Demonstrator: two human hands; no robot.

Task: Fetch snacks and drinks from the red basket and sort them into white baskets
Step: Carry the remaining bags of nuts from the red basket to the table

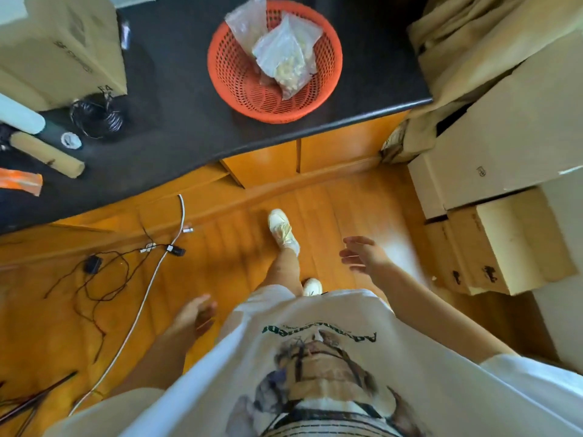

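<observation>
Head view: a person in a white printed T-shirt (315,357) stands on a wooden floor (220,247), both hands empty, facing a red basket on a dark counter.

Nearest, the left hand (197,312) hangs low beside the hip, fingers loosely curled and holding nothing; the right hand (362,253) is raised a little further out, fingers spread and relaxed — nothing in it either. Between them a white shoe (282,230) steps forward. Black and white cables (126,272) trail over the floor to the left. Beyond, on the dark counter (176,99), the red basket (233,80) sits near the front edge — two clear snack bags (284,55) lie inside it, one leaning over the far rim. A coil of black wire (96,116) and a cardboard box (60,48) stand at the counter's left, and stacked cardboard boxes (504,146) fill the right side.
</observation>
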